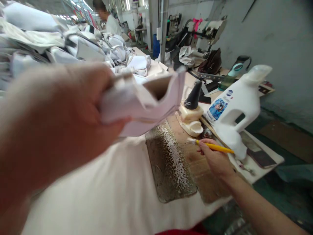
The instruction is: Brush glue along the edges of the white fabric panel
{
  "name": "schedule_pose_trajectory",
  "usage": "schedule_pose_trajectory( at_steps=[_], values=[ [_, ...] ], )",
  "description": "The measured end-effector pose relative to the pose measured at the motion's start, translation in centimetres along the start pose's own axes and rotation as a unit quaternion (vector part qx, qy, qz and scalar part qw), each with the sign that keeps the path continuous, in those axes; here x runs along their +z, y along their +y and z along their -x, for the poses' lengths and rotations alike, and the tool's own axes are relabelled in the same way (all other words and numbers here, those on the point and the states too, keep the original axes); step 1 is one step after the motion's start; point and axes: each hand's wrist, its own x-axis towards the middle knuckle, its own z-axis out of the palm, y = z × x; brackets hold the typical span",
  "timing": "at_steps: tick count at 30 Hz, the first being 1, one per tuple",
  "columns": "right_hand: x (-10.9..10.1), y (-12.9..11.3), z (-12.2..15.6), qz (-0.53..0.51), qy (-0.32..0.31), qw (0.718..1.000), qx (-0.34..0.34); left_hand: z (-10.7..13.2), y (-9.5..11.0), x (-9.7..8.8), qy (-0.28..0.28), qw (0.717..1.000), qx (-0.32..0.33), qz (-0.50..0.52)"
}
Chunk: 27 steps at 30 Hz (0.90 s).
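A: State positions relative to the speckled plate (pixel 171 163).
B: Pile of white pieces (pixel 88 45): beyond it, leftward. White jug (pixel 246 91): beyond it, rightward. White stitched piece (pixel 139 114): raised, overlapping its far end in view, gripped in the left hand (pixel 80 107), which is blurred.
A: Right hand (pixel 211 156)?
B: Closed around a yellow-handled brush (pixel 215 147), right of the plate, bristles toward it.
A: Correct handling?
B: Steady the stitched piece clear of the plate; leave its edges uncovered. Pinch the brush lightly.

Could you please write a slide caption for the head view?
Left hand holds a white workpiece; right hand holds a yellow-handled brush.
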Motion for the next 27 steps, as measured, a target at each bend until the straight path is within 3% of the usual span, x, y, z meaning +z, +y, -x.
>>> schedule_pose_trajectory(
  at_steps=[1,2,3,5,6,8,9,10,11,14,16,20,24,27],
  values=[
    [-0.1,0.2,-0.2,-0.018,0.004,1.000,-0.002,2.6,2.4,1.5,0.040,0.998,0.050,0.005],
    [-0.3,0.4,-0.4,-0.042,0.005,0.999,0.002,5.2,4.9,3.4,0.042,0.992,0.119,0.031],
    [-0.3,0.5,-0.6,-0.069,0.005,0.998,0.011,7.5,7.4,5.6,-0.022,0.978,0.198,0.058],
    [-0.3,0.7,-1.1,-0.126,0.013,0.991,0.038,11.1,11.6,10.1,-0.164,0.941,0.282,0.087],
    [-0.1,0.7,-1.3,-0.146,0.019,0.988,0.051,12.1,13.1,12.0,-0.231,0.916,0.313,0.101],
    [0.5,0.7,-1.5,-0.159,0.024,0.985,0.065,12.5,14.6,14.9,-0.347,0.828,0.405,0.174],
    [1.0,0.6,-1.4,-0.154,0.025,0.986,0.064,11.8,14.8,15.8,-0.365,0.794,0.432,0.222],
    [1.4,0.6,-1.3,-0.141,0.021,0.988,0.058,10.8,14.7,16.5,-0.353,0.779,0.444,0.269],
    [1.8,0.5,-1.1,-0.120,0.005,0.992,0.047,9.4,14.3,17.0,-0.312,0.790,0.434,0.302],
    [2.8,0.6,-0.4,-0.029,-0.088,0.996,-0.007,5.1,13.3,18.7,-0.154,0.880,0.338,0.294],
    [3.0,0.7,-0.1,0.034,-0.137,0.989,-0.054,3.1,13.2,20.3,-0.136,0.910,0.302,0.251],
    [3.4,0.8,-0.5,0.109,-0.074,0.983,-0.130,2.0,13.7,23.3,-0.177,0.904,0.300,0.247],
    [5.2,0.2,-1.3,0.117,-0.159,0.971,-0.133,2.2,13.6,24.1,-0.170,0.897,0.299,0.276],
    [6.3,-0.2,-1.8,0.142,-0.144,0.970,-0.135,2.3,13.4,24.2,-0.164,0.896,0.297,0.286]
  ],
)
